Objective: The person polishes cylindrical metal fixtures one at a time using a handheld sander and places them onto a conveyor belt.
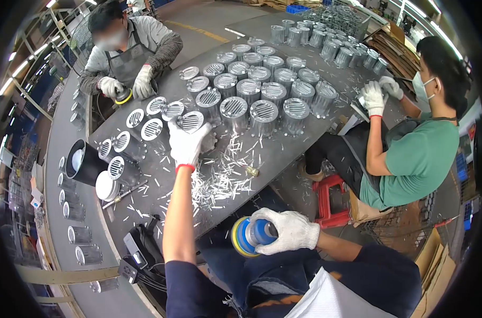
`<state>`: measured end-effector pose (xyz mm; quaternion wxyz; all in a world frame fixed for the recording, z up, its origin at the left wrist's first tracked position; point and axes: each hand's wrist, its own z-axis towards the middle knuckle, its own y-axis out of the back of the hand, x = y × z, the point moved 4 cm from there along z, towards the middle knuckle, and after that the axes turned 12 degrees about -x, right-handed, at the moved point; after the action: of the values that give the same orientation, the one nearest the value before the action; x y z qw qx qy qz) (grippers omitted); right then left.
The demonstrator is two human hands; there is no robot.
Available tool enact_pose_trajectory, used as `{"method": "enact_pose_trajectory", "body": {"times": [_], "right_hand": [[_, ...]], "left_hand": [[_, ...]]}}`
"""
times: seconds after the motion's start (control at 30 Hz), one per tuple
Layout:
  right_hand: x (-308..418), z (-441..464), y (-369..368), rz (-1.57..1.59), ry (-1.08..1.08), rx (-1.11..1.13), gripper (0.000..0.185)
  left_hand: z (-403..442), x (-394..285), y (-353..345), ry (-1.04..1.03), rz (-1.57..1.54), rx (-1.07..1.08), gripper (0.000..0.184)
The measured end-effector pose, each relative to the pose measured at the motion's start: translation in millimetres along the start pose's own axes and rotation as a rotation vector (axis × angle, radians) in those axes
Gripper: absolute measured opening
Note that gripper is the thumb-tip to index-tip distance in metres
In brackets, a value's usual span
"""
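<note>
My left hand (185,142), in a white knitted glove, reaches out over the table with its fingers round a shiny metal canister (192,122) that has a slotted top. Most of that canister's side is hidden behind the glove. Low in front of my body, my right hand (289,232), gloved too, grips a blue orbital sander (254,235) with a yellow-edged round pad. The sander hangs off the table's near edge, its pad facing left. Many similar slotted canisters (234,108) stand close together just beyond my left hand.
Thin metal strips (219,180) litter the table (275,172). A black cylinder (86,161) and a white lid (107,186) are at left, beside a conveyor (87,209) carrying canisters. One co-worker (132,58) sands opposite; another (410,143) sits at right near a red stool (331,201).
</note>
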<state>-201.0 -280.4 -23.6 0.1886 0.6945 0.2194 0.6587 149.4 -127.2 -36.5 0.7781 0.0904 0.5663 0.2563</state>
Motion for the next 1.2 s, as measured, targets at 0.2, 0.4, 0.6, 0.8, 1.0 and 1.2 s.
{"method": "enact_pose_trajectory", "body": {"times": [0.2, 0.4, 0.6, 0.8, 1.0, 1.2], "right_hand": [[-21, 16, -9, 0.017, -0.041, 0.048, 0.087], [1, 36, -9, 0.087, 0.049, 0.035, 0.079], [2, 46, 14, -0.044, 0.028, -0.025, 0.081], [33, 99, 31, -0.435, 0.121, -0.198, 0.075], [55, 146, 15, -0.586, 0.233, -0.126, 0.077], [61, 156, 11, -0.658, 0.278, -0.058, 0.072]], "left_hand": [[-23, -95, 108, -0.437, 0.582, 0.712, 0.100], [-95, -50, 116, -0.439, 0.854, 1.136, 0.100], [-132, -6, 130, -0.738, 0.741, 0.676, 0.079], [-144, 6, 127, -0.708, 0.740, 0.656, 0.083], [-158, 10, 133, -0.782, 0.642, 0.466, 0.089], [-155, 13, 129, -0.702, 0.692, 0.511, 0.093]]}}
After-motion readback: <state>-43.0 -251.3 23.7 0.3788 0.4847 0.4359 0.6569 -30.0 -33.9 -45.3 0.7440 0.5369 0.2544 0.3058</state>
